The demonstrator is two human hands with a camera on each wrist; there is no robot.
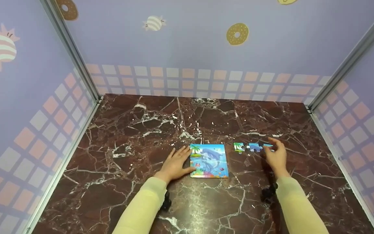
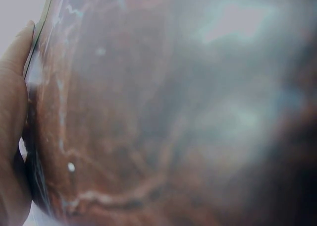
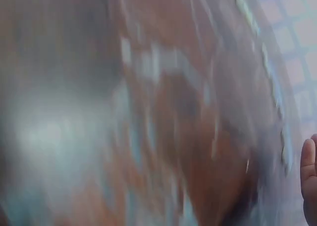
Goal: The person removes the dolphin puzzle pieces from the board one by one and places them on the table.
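Note:
A dolphin puzzle in a flat rectangular board, with a palm tree and sea creatures, lies on the dark marbled table. My left hand rests at its left edge, fingers extended and thumb over the lower left corner. Right of the board, a palm-tree puzzle piece and a blue puzzle piece lie in a row. At the row's right end, a third puzzle piece is partly hidden by my right hand, whose thumb and index finger stand apart around it. In the right wrist view only some fingertips show.
The brown marbled tabletop carries white veins and specks. Lilac walls with a checked band enclose its back and both sides, with metal posts in the corners. Both wrist views are mostly blurred tabletop.

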